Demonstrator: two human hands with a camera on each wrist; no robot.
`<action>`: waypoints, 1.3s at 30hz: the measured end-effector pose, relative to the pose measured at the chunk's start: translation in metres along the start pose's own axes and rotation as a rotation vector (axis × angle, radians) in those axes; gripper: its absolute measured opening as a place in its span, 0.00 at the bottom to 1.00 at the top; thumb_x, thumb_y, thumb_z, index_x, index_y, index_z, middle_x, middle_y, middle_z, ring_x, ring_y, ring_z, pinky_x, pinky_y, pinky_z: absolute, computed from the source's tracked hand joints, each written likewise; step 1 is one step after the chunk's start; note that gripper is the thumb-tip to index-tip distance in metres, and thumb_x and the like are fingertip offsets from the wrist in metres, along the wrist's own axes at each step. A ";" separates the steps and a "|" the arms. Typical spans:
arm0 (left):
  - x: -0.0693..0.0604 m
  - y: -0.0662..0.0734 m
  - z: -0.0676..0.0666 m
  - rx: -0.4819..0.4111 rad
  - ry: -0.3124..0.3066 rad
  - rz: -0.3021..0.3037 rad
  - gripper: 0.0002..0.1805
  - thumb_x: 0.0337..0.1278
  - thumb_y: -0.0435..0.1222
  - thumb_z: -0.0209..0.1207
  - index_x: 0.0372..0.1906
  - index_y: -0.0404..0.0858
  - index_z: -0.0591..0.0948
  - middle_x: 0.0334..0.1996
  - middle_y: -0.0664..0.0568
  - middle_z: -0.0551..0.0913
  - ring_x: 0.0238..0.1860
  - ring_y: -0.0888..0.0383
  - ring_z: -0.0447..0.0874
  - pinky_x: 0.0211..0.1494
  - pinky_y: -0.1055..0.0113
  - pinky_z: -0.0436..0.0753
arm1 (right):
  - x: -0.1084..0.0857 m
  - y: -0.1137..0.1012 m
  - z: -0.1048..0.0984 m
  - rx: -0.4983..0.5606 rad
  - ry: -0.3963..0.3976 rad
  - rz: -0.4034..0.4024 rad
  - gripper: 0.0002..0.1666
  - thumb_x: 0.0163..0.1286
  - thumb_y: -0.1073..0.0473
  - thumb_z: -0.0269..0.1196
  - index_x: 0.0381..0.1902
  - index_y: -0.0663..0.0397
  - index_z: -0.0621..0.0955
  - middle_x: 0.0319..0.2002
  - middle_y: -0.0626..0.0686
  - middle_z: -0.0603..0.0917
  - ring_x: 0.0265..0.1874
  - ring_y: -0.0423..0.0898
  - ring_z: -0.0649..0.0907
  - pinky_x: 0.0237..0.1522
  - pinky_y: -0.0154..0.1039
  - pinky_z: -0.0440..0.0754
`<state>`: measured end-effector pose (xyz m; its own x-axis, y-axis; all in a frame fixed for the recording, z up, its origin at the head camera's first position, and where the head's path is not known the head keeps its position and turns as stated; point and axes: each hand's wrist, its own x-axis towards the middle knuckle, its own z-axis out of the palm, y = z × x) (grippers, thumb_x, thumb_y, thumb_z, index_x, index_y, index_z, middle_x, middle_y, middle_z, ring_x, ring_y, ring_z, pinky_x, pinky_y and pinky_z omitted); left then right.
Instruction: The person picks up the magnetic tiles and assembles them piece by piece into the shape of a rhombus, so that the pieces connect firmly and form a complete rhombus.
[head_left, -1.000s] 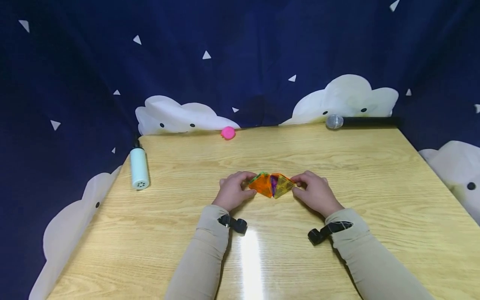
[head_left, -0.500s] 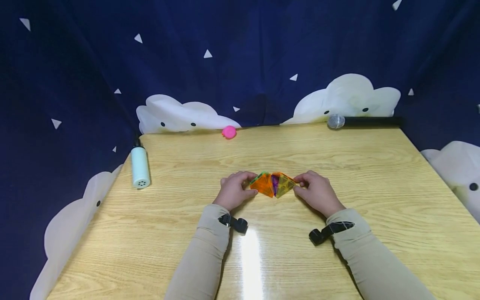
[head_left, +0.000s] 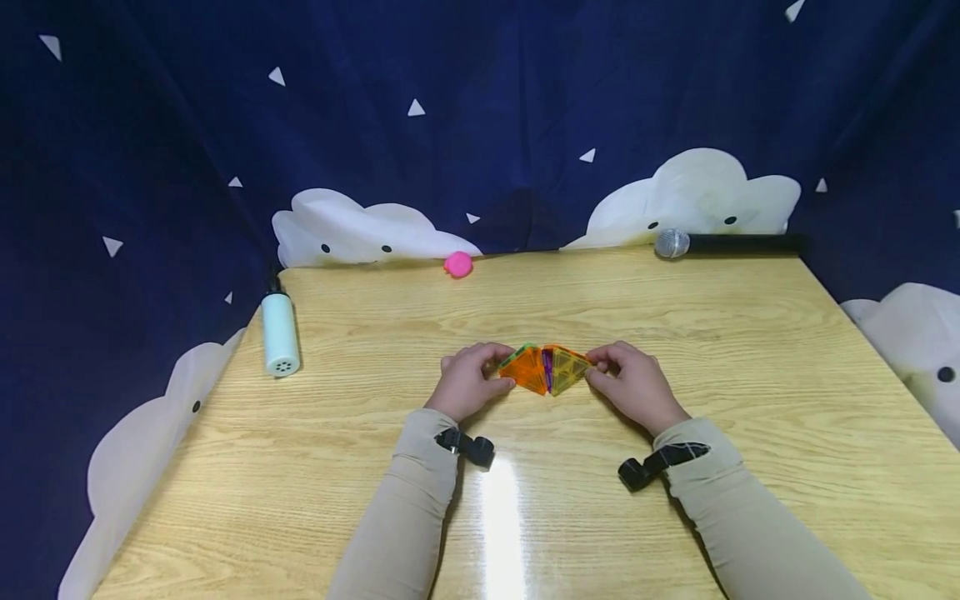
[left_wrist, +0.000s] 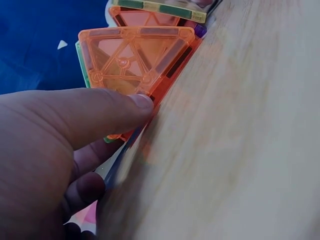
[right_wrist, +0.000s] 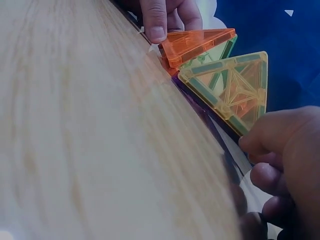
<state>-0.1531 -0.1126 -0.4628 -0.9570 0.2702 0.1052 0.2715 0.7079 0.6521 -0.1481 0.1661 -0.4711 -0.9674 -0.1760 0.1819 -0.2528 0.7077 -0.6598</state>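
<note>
Near the middle of the table, translucent triangular magnetic tiles lean together as two small tent-like groups side by side. The left group shows an orange tile (head_left: 527, 372) in front and a green-edged tile (right_wrist: 226, 49) behind. In the right group a yellow tile (head_left: 568, 372) faces me, with an orange one behind and a purple tile (head_left: 547, 367) low between the groups. My left hand (head_left: 470, 382) pinches the left group, its thumb on the orange tile's lower corner. My right hand (head_left: 632, 383) pinches the outer corner of the right group between thumb and fingers.
At the table's (head_left: 360, 517) back edge lie a pink round object (head_left: 458, 264) and a microphone (head_left: 720, 244). A pale blue cylinder (head_left: 281, 335) with a black top lies at the left edge. A dark blue cloud-print curtain (head_left: 480, 100) hangs behind.
The yellow tile has turned slightly, and less of the purple tile shows between the two groups. Both hands keep their hold and nearly the same place.
</note>
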 end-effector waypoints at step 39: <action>0.000 0.007 0.003 -0.221 -0.049 0.042 0.26 0.59 0.38 0.70 0.63 0.47 0.79 0.44 0.54 0.86 0.43 0.59 0.81 0.50 0.63 0.80 | -0.001 -0.005 -0.004 0.083 -0.062 -0.010 0.27 0.57 0.44 0.76 0.51 0.48 0.84 0.40 0.48 0.85 0.33 0.47 0.76 0.44 0.45 0.64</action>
<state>-0.1508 -0.1056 -0.4606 -0.9379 0.3313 0.1029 0.2771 0.5369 0.7968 -0.1456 0.1657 -0.4655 -0.9631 -0.2269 0.1446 -0.2600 0.6468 -0.7170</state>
